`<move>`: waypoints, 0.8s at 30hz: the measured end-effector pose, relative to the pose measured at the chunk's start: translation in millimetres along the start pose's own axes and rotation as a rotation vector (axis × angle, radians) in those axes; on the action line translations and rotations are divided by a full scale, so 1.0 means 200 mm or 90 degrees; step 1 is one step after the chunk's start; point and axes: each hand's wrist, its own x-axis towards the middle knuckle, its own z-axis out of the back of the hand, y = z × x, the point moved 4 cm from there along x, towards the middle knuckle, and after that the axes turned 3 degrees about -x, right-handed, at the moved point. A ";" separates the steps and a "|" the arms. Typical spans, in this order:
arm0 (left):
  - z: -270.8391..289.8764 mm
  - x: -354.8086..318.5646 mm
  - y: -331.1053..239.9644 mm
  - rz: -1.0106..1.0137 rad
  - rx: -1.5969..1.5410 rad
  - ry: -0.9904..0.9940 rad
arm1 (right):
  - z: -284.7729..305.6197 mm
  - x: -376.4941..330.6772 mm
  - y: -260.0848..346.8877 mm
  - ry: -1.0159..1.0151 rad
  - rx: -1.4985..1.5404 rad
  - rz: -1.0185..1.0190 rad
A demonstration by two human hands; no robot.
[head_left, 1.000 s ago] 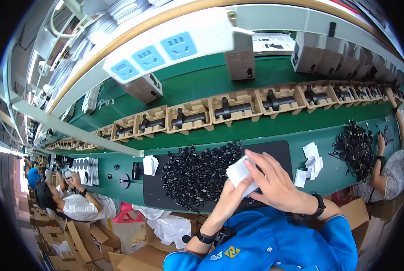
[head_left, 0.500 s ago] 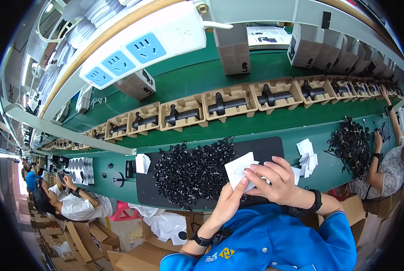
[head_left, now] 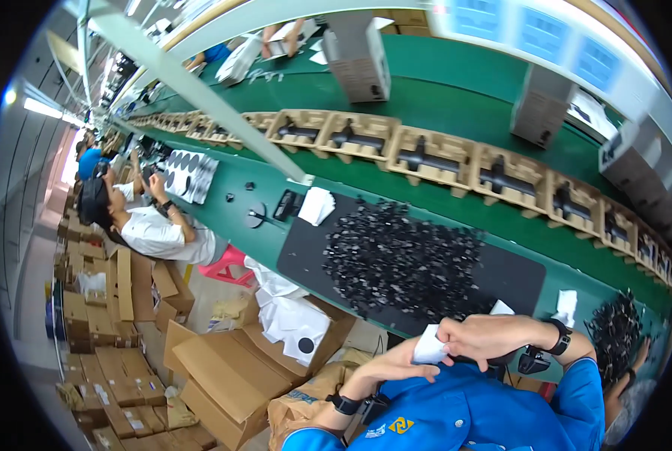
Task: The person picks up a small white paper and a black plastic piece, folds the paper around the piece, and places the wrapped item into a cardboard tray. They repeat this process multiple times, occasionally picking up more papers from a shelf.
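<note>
Small white paper packet [head_left: 430, 347] pinched between fingers of left hand [head_left: 396, 366] and right hand [head_left: 487, 337], just above near edge of green table [head_left: 456, 90]; black mat [head_left: 306, 244], brown cardboard trays [head_left: 426, 154] beyond.

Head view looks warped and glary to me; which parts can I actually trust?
Head view: fisheye bends the conveyor and tray row toward the rim; bright glare at the upper left lights; both hands, left hand and right hand, on the white bag, look sharp, as does the black parts pile.

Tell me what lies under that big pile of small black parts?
A dark mat lies under the pile of small black parts, resting on the green table. The mat's middle is covered by the parts.
</note>
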 end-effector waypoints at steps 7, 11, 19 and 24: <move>0.59 -0.44 0.16 0.020 0.020 -0.416 | 0.09 0.97 0.35 0.221 0.062 0.177; 0.98 -0.84 0.21 -0.088 0.068 -0.621 | 0.22 2.07 0.33 -0.208 0.340 0.153; 1.13 -1.21 0.44 -0.147 -0.015 -0.903 | 0.24 3.28 0.55 -0.845 0.027 0.003; 1.35 -1.45 0.66 0.013 -0.019 -1.044 | 0.34 3.18 0.58 -0.728 0.059 -0.097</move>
